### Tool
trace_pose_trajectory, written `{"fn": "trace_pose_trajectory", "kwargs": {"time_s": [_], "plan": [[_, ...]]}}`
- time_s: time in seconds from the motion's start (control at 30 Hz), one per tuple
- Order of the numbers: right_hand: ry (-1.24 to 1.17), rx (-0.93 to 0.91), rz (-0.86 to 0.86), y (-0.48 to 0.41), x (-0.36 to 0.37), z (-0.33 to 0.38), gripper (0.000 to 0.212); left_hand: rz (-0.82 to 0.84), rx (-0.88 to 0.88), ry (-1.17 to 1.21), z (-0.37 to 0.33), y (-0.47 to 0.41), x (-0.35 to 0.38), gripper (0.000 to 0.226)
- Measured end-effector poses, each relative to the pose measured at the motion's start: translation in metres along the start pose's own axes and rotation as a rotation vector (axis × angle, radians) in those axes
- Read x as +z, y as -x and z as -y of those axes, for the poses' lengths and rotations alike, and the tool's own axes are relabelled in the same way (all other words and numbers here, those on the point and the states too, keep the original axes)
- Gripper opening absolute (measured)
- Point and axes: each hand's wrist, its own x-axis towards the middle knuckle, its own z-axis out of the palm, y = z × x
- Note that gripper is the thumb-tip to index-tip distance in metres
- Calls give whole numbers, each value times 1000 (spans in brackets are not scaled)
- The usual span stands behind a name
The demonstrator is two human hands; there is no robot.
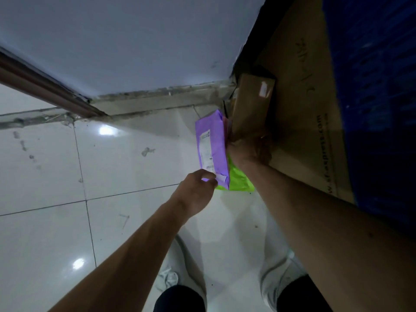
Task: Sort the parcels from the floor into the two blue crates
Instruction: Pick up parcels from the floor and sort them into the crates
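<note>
Right hand (247, 152) grips brown box (252, 104); left hand (195, 192) pinches purple parcel (212, 149) over glossy white tiles (45, 176).

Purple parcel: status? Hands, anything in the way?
Left hand pinches purple parcel at near corner. Right hand against small brown box, grip unclear. Green parcel underneath, large carton alongside.

One purple mailer (211, 149), one green mailer (239, 180), one small brown box (252, 104), one big carton (304, 113), probably one blue crate (378, 86).

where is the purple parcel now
Head view, right of centre: the purple parcel is pinched at its near corner by the left hand, green parcel beside it, rightward.
</note>
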Motion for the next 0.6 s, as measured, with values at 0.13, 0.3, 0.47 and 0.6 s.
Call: {"fn": "trace_pose_trajectory", "kwargs": {"time_s": [0.13,0.3,0.47,0.6], "plan": [[-150,89,54,1,-7,2,115,-52,-45,61,0,-7,-9,12],[-162,77,90,9,-24,-5,123,-63,-63,100,-12,-6,-14,21],[-71,13,51,29,-54,-14,117,-60,-51,142,-25,2,-13,23],[-29,-31,53,59,-82,-22,115,-62,-38,163,-49,33,-18,15]]}}
